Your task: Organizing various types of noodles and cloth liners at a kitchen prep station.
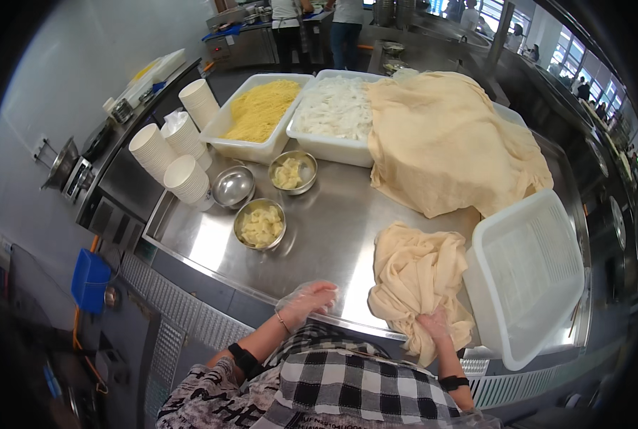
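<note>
My right hand (pixel 435 324), in a clear plastic glove, grips the lower part of a bunched cream cloth (pixel 421 263) at the front of the steel table (pixel 329 230). Part of the cloth hangs over the table's edge. My left hand (pixel 314 298), also in a clear glove, hovers by the front edge with nothing in it, its fingers loosely bent. A white plastic tub (pixel 533 279) stands tilted to the right of the cloth, with nothing inside. Behind it, a larger cream cloth (pixel 453 139) covers what lies beneath, apart from a bit of tub rim.
At the back are tubs of yellow noodles (pixel 265 110) and white noodles (pixel 338 107). Steel bowls (pixel 260 225) stand left of centre, two with pale yellow pieces. Stacked paper cups (pixel 186 179) line the left side. Two people (pixel 289 32) stand beyond the table.
</note>
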`<state>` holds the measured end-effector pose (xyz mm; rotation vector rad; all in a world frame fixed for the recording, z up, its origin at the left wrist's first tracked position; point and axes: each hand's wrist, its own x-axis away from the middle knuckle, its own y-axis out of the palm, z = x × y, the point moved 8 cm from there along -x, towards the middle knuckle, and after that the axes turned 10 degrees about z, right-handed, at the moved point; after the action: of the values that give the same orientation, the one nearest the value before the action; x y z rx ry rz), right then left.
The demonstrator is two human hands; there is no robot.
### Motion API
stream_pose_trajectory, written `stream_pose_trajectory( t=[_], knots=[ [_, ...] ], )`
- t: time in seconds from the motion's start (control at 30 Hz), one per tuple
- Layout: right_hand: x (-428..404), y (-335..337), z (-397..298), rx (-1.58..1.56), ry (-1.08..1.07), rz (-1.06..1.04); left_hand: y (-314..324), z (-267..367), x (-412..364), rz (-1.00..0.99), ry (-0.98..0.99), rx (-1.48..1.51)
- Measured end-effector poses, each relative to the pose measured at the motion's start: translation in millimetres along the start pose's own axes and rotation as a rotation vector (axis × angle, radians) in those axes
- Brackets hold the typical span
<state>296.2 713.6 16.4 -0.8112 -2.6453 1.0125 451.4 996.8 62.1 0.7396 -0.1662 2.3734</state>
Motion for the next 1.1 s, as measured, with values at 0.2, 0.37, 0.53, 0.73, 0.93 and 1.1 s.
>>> stream_pose_trajectory(
  t=[0.2, 0.37, 0.53, 0.73, 0.93, 1.1],
  knots=[
    [2, 1, 7, -0.066, 0.101, 0.022, -108, -20, -21, 0.515, 0.047, 0.349],
    [6, 1, 25, 0.05, 0.27, 0.053, -222, -19, -7, 1.153, 0.097, 0.281],
    [-17, -14, -52, 0.664, 0.375, -0.158, -271, -7, -60, 0.885, 0.06, 0.226],
    [-108, 16, -224, 0.506, 0.042, 0.256, -245, 19, -90, 0.534, 0.173, 0.423],
    [-226, 200, -204, 0.05, 0.234, -0.12, -209, -36, -116, 0.243, 0.165, -0.093],
    [-264, 265, -231, -0.186, 0.568, -0.105, -191, -4, -90, -0.132, 0.014, 0.239]
  ],
)
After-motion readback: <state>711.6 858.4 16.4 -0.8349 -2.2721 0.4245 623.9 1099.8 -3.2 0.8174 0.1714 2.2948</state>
